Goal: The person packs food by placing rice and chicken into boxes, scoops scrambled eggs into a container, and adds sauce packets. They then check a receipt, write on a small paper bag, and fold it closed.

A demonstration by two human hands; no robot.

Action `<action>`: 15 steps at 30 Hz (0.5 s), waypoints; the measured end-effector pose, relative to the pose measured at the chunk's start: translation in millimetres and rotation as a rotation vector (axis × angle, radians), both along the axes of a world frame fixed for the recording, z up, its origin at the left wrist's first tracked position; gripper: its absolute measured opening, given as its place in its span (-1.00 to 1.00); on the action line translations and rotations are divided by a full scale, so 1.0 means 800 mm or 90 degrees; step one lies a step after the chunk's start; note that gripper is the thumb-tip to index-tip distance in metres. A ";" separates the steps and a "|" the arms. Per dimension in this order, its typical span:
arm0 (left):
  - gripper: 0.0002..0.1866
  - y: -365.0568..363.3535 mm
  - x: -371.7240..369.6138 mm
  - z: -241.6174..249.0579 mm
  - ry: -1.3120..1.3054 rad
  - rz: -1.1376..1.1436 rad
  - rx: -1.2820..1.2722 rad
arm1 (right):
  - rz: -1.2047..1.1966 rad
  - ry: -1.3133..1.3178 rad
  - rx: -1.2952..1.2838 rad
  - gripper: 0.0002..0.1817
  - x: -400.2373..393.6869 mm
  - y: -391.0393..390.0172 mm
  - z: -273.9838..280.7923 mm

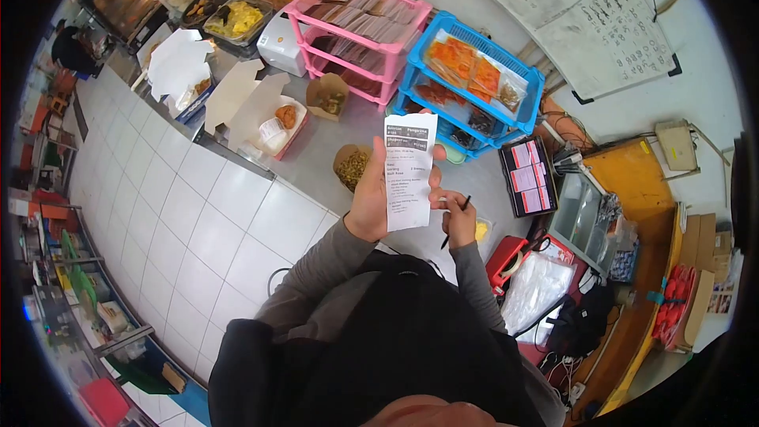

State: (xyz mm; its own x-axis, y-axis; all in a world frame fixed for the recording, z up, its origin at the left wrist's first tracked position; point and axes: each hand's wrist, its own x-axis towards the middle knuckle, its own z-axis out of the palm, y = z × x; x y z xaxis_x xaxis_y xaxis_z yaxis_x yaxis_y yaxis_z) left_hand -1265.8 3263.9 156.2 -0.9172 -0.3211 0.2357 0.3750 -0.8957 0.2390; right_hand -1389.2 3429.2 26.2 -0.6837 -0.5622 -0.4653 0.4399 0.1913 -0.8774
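Note:
My left hand [368, 204] is closed around a long printed receipt [409, 174], held upright above the steel counter with its text facing me. A black pen [467, 202] sits pinched in the fingers of my right hand [460, 223], just right of the receipt's lower part. Behind my left hand, partly hidden, stands a brown paper food container [348, 168] with chopped food in it. Farther back are another brown paper container [326, 98] and an open takeaway box [273, 136] with a fried piece and a white wrapped item.
A pink tiered rack [360, 12] of packets and a blue tiered rack [474, 79] of sachets stand at the back. Another open box [186, 83] is at left. To the right are a tablet [528, 176], a red tape dispenser [504, 261] and plastic bags [538, 291].

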 end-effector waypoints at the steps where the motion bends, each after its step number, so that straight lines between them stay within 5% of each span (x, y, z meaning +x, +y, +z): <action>1: -0.33 -0.004 0.004 0.003 -0.009 0.004 -0.002 | 0.023 0.008 -0.001 -0.69 -0.002 0.005 0.001; 4: -0.33 -0.013 0.016 0.003 -0.030 0.009 -0.023 | -0.089 0.096 -0.085 -0.56 0.001 0.012 -0.001; 5: -0.30 -0.016 0.018 -0.001 -0.028 0.010 -0.043 | -0.120 0.118 -0.050 -0.37 -0.002 0.015 -0.002; 9: -0.28 -0.020 0.026 0.004 -0.037 0.000 -0.070 | 0.036 0.071 -0.087 -0.11 -0.028 0.046 0.033; 12: -0.32 -0.047 0.036 -0.003 -0.005 0.050 -0.069 | -0.039 0.116 -0.037 -0.09 -0.024 0.040 0.063; 15: -0.41 -0.090 0.058 -0.006 0.013 0.157 -0.024 | -0.093 0.185 -0.057 -0.49 -0.024 0.045 0.070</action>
State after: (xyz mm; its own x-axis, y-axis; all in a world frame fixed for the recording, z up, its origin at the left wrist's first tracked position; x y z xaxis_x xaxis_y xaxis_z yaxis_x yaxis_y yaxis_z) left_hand -1219.2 3191.8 151.5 -0.8072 -0.5252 0.2696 0.5861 -0.7673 0.2601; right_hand -1408.4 3465.3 82.1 -0.8571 -0.4781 -0.1918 0.1855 0.0610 -0.9807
